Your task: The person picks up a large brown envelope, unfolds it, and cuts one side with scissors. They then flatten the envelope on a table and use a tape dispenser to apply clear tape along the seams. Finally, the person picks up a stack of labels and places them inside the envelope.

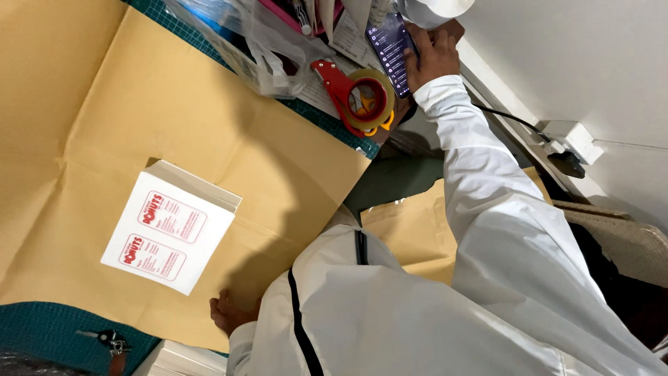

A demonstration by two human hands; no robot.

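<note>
Right hand grips our lit phone up by the red tape dispenser; left hand lies flat on the brown paper, just beside the white box. We'd probably keep that palm firm so nothing slides.

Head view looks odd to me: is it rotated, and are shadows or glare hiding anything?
Head view: rotated sideways, sharp; a soft shadow crosses the brown paper near the white sheet stack; phone screen lit and legible-bright; no glare; left hand partly shaded.

A white sleeve hides most of one hand.
</note>
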